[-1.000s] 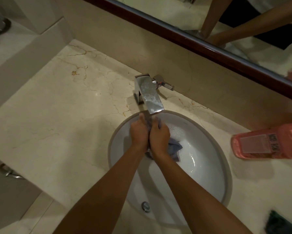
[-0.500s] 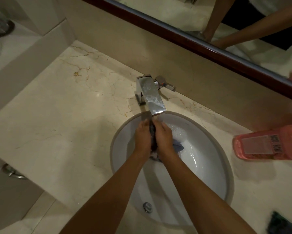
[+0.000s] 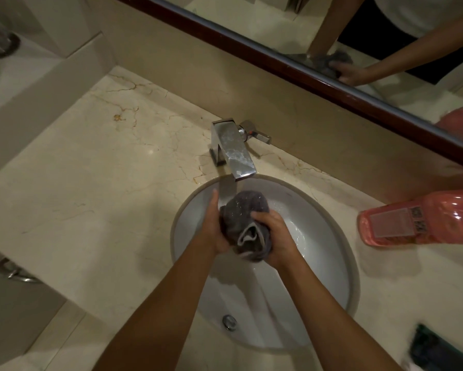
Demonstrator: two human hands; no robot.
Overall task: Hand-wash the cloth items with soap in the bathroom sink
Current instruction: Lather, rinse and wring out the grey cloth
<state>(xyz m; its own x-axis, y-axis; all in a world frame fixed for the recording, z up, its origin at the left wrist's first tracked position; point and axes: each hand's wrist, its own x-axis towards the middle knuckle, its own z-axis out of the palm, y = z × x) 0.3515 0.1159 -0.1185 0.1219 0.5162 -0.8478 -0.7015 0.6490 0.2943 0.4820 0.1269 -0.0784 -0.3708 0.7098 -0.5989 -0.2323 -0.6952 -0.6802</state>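
Marble counter surrounds the sink [image 3: 340, 263]; above its basin, left hand [image 3: 214, 231] and right hand [image 3: 276, 236] both grip the bunched grey cloth [image 3: 245, 223] between them, beneath the faucet [image 3: 233, 151]. Scrubbing appears underway; rinsing likely remains.

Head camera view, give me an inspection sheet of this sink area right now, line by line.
Surface: beige marble counter, veined, wet near the faucet.
Job's things: grey cloth bunched over the white sink, below the chrome faucet; pink soap bottle lying on its side.
Clutter: dark object at the counter's near right edge, unclear.
Grippers: left hand and right hand both grip the cloth.
Cables: nothing seen.
Surroundings: mirror above the backsplash.
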